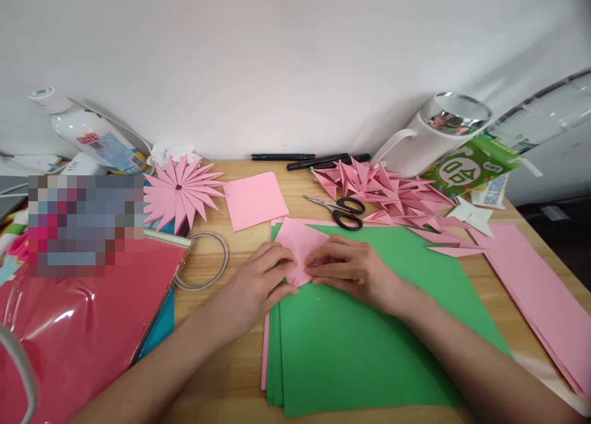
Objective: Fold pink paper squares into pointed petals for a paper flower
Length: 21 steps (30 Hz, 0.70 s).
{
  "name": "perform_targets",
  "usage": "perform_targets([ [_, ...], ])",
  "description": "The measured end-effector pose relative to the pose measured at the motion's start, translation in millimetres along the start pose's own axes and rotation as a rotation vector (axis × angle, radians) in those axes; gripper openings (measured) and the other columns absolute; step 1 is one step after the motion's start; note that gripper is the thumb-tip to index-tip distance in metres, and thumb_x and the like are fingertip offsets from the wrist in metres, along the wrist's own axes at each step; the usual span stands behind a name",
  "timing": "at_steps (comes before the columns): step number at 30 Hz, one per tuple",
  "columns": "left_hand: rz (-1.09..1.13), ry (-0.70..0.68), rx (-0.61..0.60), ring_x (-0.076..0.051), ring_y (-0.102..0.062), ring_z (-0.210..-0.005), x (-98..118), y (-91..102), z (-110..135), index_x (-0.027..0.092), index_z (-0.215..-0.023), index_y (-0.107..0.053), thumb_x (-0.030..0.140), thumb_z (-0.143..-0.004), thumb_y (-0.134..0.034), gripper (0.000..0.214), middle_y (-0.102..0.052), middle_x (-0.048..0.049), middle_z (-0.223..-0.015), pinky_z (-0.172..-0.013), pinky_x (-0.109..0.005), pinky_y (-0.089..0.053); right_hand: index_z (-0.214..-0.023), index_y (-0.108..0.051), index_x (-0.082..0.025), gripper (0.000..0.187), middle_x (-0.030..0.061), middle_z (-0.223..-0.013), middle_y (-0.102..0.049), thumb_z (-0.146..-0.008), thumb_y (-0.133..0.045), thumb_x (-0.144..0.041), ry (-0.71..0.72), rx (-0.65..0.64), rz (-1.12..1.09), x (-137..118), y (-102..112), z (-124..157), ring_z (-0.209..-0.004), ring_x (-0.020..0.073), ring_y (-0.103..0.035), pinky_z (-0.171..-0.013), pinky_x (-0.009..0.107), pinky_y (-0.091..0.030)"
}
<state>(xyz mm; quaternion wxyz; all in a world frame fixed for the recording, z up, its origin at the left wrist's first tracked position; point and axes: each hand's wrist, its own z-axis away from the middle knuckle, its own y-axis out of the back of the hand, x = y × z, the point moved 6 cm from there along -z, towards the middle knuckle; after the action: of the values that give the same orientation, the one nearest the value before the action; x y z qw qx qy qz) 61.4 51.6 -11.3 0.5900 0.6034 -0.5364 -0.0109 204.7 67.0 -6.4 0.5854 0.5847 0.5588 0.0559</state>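
Observation:
Both my hands rest on a small pink paper piece (pixel 300 242) that lies on a stack of green sheets (pixel 360 338). My left hand (pixel 258 282) presses its lower left corner with the fingers pinched against the paper. My right hand (pixel 353 267) lies over its right side, fingertips pressing a fold. The paper is partly folded, and its lower edge is hidden under my fingers.
A pink paper star flower (pixel 180 193) and a flat pink square (pixel 255 199) lie at the back left. Scissors (pixel 339 210), a heap of folded pink pieces (pixel 392 196), markers (pixel 318 161), a white jug (pixel 429 138), a tape ring (pixel 203 261) and red wrapped paper (pixel 78 325) surround the stack.

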Motion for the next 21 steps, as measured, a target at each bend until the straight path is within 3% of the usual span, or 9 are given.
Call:
perform_targets([
  [5,0.024,0.013,-0.023,-0.021,-0.049,-0.104,-2.6,0.2,0.3,0.015,-0.102,-0.058,0.028,-0.080,-0.063,0.026,-0.056,-0.0092,-0.105,-0.090,-0.037,-0.044,-0.087,-0.071,-0.018,0.018,0.0089,-0.094,-0.067,-0.089,-0.054,-0.024,0.006,-0.004,0.020,-0.8,-0.4,0.2,-0.084,0.0168,-0.058,-0.068,0.029,-0.050],
  [9,0.044,-0.003,0.000,-0.019,-0.050,-0.102,-1.5,2.6,-1.3,0.015,-0.095,-0.060,0.021,-0.085,-0.057,0.012,-0.058,-0.0085,-0.101,-0.088,-0.035,-0.044,-0.087,-0.071,-0.019,0.017,0.0084,-0.094,-0.067,-0.088,-0.054,-0.024,0.005,-0.004,0.032,-0.3,-0.9,1.1,-0.083,0.0166,-0.059,-0.068,0.029,-0.050],
  [13,0.063,0.004,0.055,-0.017,-0.051,-0.099,-1.8,4.5,-2.2,0.016,-0.104,-0.058,0.010,-0.089,-0.046,0.020,-0.059,-0.0082,-0.100,-0.085,-0.033,-0.046,-0.088,-0.071,-0.019,0.017,0.0081,-0.094,-0.067,-0.088,-0.055,-0.024,0.001,-0.005,0.044,0.2,-1.5,1.6,-0.083,0.0161,-0.059,-0.068,0.028,-0.049],
  [21,-0.032,-0.022,0.044,-0.018,-0.049,-0.102,-0.8,-1.4,-0.1,0.017,-0.094,-0.064,0.016,-0.088,-0.052,0.013,-0.056,-0.0081,-0.103,-0.088,-0.034,-0.045,-0.086,-0.071,-0.018,0.019,0.0084,-0.093,-0.067,-0.089,-0.053,-0.024,-0.001,-0.010,0.044,-2.0,-0.4,-0.1,-0.083,0.0161,-0.058,-0.068,0.028,-0.049],
])
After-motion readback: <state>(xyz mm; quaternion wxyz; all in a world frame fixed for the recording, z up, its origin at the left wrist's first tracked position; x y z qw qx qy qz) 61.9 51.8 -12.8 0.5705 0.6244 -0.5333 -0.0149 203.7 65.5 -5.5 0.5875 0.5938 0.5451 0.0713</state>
